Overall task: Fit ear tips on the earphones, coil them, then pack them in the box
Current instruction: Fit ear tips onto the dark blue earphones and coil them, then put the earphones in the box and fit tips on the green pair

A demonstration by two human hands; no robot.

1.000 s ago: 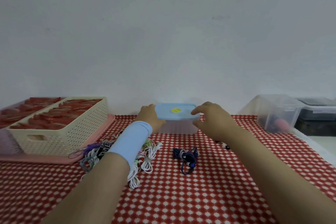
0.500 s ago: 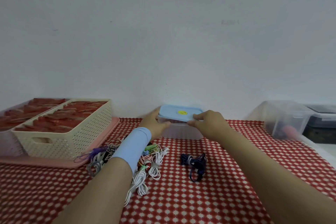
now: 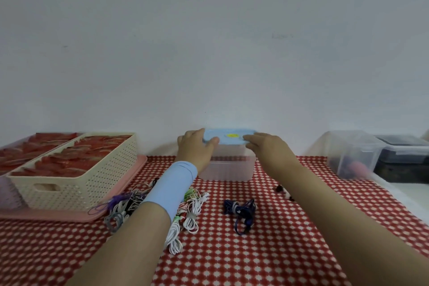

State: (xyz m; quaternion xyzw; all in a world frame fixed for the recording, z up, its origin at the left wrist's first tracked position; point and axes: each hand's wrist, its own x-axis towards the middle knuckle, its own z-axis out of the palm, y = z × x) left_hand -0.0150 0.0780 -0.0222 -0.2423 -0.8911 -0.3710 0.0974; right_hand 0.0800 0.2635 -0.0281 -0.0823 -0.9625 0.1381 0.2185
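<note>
Fingers [image 3: 212,140] of the left hand [image 3: 195,148] were curled round the left end of the light blue plastic lid [image 3: 232,139], with the thumb on top and the other fingers behind the edge. The right hand [image 3: 267,150] gripped the lid's right end with its fingertips on the edge; I could not tell where its thumb was. The lid sat on the clear plastic box [image 3: 228,170]. The box stood at the far side of the table, close to the plain white wall [image 3: 209,42], and the two hands hid its top corners.

A red and white dotted tablecloth [image 3: 232,251] covered the table. On the left stood a cream plastic basket with little holes [image 3: 81,181], full of red things, on a flat pink tray [image 3: 58,216]. On the right stood a big see-through plastic bin [image 3: 352,155], and just beside it a dark box with a clear top [image 3: 406,165].

A pile of tangled earphone cords in white, green, grey and purple [image 3: 188,211] lay near the basket. The left forearm, with a light blue sleeve band [image 3: 171,186], reached over this pile and hid part of it. A dark blue bundle of earphones [image 3: 241,212] lay on the cloth between the two arms, in front of the box and apart from it. A tiny black and white bit [image 3: 284,191] lay just beside the right forearm. The lid had a small yellow round spot [image 3: 232,135] in its middle.
</note>
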